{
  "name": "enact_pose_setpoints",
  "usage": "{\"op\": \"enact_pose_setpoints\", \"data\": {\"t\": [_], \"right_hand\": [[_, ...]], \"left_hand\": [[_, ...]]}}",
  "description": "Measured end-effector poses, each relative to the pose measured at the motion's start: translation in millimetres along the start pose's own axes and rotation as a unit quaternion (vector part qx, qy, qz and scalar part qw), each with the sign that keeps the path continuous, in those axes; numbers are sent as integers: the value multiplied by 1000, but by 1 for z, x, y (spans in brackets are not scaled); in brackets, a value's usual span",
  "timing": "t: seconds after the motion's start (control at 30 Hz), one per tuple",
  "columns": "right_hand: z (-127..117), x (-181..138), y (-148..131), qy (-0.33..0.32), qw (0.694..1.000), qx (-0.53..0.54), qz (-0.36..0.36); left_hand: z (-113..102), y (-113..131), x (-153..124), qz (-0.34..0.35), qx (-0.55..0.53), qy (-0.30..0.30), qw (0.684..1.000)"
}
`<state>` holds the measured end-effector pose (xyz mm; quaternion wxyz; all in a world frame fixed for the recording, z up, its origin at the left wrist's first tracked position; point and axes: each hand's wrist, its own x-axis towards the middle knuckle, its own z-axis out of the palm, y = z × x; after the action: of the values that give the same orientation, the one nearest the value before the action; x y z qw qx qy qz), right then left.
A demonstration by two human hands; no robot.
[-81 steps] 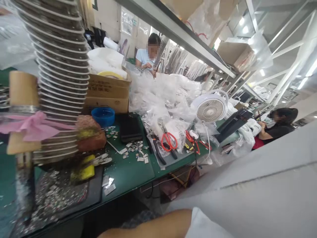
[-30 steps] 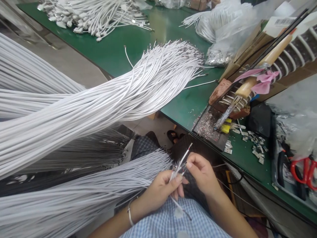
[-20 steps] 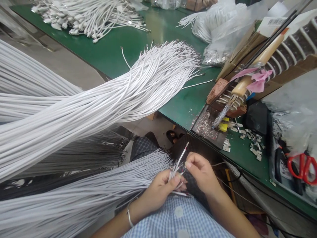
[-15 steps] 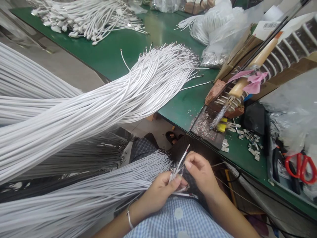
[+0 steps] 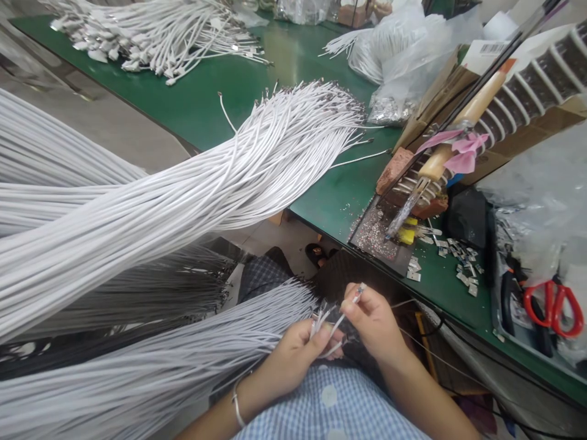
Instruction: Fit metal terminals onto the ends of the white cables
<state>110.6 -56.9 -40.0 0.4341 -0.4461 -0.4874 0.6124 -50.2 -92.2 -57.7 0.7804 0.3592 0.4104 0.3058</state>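
Note:
Several white cables [image 5: 316,327] are gripped near their ends by my left hand [image 5: 306,345], its thumb pressed over them. One cable stands out from the rest, and my right hand [image 5: 370,316] pinches its end between thumb and fingers. A small end piece [image 5: 360,291] with a reddish part shows at that cable's tip; its details are blurred. Both hands are just above my lap, in front of the blue checked apron [image 5: 302,406]. A lower bundle of white cables [image 5: 220,336] runs in from the left to beside my left hand.
A thick white cable bundle [image 5: 220,177] lies across the green table [image 5: 330,208]. A soldering iron with a wooden handle [image 5: 435,162] rests in a coil stand over a dark tray [image 5: 367,235]. Small metal connector pieces [image 5: 468,269] and red-handled scissors [image 5: 553,308] are on the right.
My right thumb and fingers have closed on the end of one cable, which now leans right, apart from the others. My left hand still grips its cables. The view has shifted slightly.

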Motion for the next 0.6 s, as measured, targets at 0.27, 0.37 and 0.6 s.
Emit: {"op": "enact_pose_setpoints", "data": {"t": [0.27,0.37,0.6], "right_hand": [[0,0,0,4,999,14,-30],[-1,-1,-3,7,1000,-15,-17],[-3,0,-1,1,999,-31,-25]], "left_hand": [[1,-3,1,-24,7,-18,1000],[1,-5,2,-24,12,-21,999],[2,0,2,-1,27,1,1000]]}}
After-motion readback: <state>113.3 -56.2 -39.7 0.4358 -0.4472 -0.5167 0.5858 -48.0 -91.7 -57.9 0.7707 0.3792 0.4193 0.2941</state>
